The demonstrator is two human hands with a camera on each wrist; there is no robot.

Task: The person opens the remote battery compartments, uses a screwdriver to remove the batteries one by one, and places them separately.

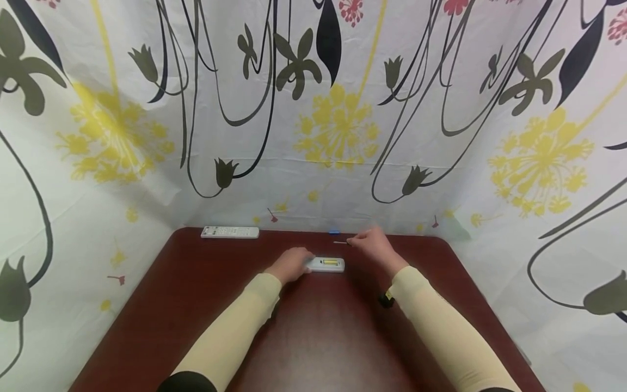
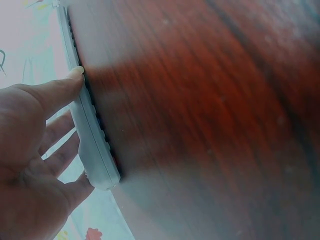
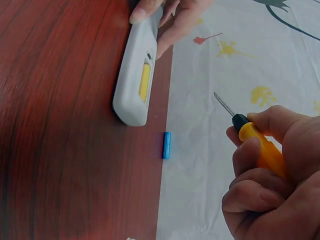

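On the dark table, my left hand grips one end of a white remote control from its sides. The remote's keys face the tabletop, and its battery compartment shows on top with a yellow battery in it. The left wrist view shows the thumb along one edge of the remote and fingers along the other. My right hand holds a small screwdriver by its yellow and dark green handle, fingers curled round it. Its thin metal blade points left, apart from the remote. A blue battery lies by the table's far edge.
A second white remote control lies keys up at the back left of the table. The reddish-brown wooden table is bordered by a hanging white cloth printed with flowers at the back and on both sides.
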